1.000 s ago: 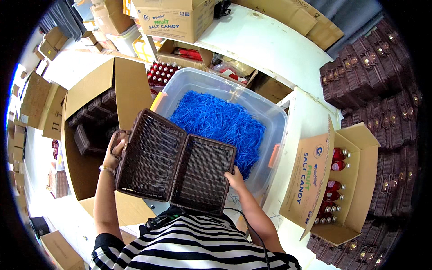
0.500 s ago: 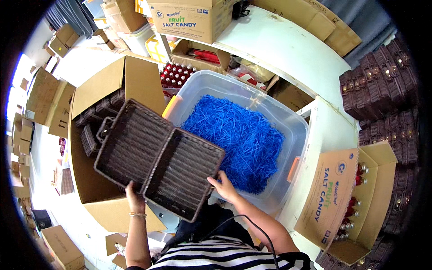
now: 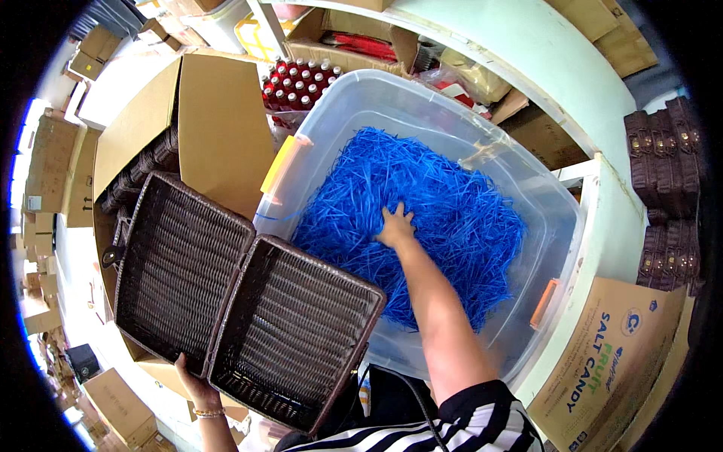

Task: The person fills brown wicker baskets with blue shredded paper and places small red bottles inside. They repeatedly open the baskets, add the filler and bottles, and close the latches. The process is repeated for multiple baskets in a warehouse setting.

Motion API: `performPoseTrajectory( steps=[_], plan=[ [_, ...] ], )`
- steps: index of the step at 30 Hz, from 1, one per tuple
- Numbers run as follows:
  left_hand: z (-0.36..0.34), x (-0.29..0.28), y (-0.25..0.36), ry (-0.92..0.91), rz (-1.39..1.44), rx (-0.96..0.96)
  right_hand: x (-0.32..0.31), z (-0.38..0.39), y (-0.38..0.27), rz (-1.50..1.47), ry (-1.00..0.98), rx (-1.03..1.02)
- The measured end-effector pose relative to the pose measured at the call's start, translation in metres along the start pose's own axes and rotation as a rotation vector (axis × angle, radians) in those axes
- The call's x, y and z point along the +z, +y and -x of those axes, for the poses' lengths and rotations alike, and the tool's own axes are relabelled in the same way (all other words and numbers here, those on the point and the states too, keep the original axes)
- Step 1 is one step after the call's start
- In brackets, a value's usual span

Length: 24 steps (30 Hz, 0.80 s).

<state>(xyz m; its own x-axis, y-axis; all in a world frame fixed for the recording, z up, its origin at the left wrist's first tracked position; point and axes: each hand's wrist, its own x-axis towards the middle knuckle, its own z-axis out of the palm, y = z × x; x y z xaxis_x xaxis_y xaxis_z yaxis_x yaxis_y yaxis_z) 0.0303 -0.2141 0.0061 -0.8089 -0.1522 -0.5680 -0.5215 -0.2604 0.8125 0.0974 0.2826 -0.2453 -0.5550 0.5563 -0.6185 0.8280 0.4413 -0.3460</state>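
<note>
Left hand (image 3: 194, 383) at 7 o'clock grips the near edge of the open dark brown wicker case (image 3: 241, 297), held flat over the cardboard box (image 3: 203, 128) at 10 o'clock. Right hand (image 3: 395, 224) at centre, fingers spread and pressed into the blue shredded paper (image 3: 444, 218) inside the clear plastic bin (image 3: 550, 226); red-capped bottles (image 3: 297, 79) at 11 o'clock.

Open brown cardboard carton (image 3: 203, 128) at left, flaps up, stacked dark woven cases inside. Printed brown cardboard box (image 3: 602, 361) at lower right, blue and green lettering with a round blue emblem on its side. Yellow printed package (image 3: 260, 34) at top centre, beside an open carton of red-capped bottles (image 3: 301, 79). Plain brown cartons (image 3: 45, 158) piled along the far left edge. Small brown carton (image 3: 120, 407) at lower left.
</note>
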Motion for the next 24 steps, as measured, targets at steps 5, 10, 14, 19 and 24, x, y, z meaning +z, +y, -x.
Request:
performPoseTrajectory(
  steps=[5, 10, 14, 19, 24],
  plan=[
    [-0.012, 0.021, 0.015, -0.039, 0.014, -0.047, -0.001, 0.037, 0.041, -0.131, 0.409, -0.116],
    [-0.016, 0.042, 0.020, -0.145, 0.083, -0.069, -0.159, 0.176, 0.059, -0.258, 0.610, -0.028],
    [-0.023, 0.075, 0.019, -0.264, 0.110, -0.087, -0.213, 0.271, 0.082, 0.064, 0.743, -0.062],
    [-0.019, 0.117, 0.022, -0.377, 0.143, -0.086, -0.218, 0.324, 0.107, 0.024, 0.641, 0.083],
    [-0.010, 0.128, 0.030, -0.419, 0.136, -0.075, -0.219, 0.362, 0.128, -0.023, 0.778, 0.076]
  ],
)
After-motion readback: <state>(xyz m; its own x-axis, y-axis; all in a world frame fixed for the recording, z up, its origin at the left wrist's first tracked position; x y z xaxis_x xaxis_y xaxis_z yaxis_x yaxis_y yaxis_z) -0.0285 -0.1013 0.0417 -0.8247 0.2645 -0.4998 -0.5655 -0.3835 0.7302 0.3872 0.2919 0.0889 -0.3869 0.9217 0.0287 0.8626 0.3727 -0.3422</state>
